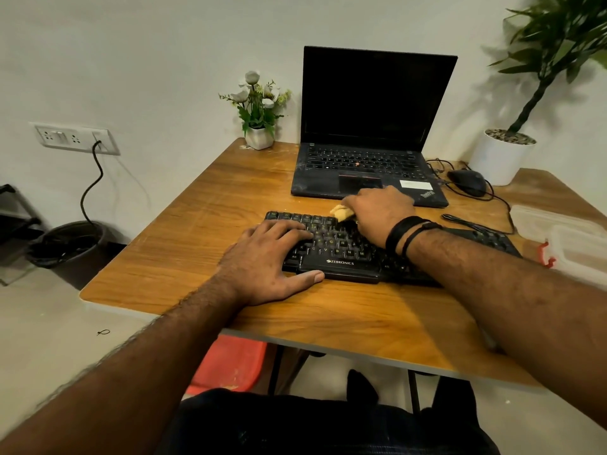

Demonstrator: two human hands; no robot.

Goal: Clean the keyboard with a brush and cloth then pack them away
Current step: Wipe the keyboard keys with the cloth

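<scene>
Yellow cloth (341, 212) gripped in right hand (381, 210), wiping keyboard (341, 262) near table (197, 224) centre. Left hand (266, 261) flat, fingers straight, steadying. Packing away not yet done; brush (466, 223) lying toward right edge.

Keyboard (341, 254) front-centre on table (197, 251), laptop (371, 152) right behind it. Flower pot (259, 137) left of laptop, mouse (468, 182) to its right, big potted plant (502, 156) behind mouse.

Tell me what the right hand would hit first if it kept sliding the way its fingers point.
Probably the laptop. The right hand, gripping the cloth at the keyboard's far edge, points up-left toward the laptop's front edge. The gap looks small, though depth is unclear.
</scene>
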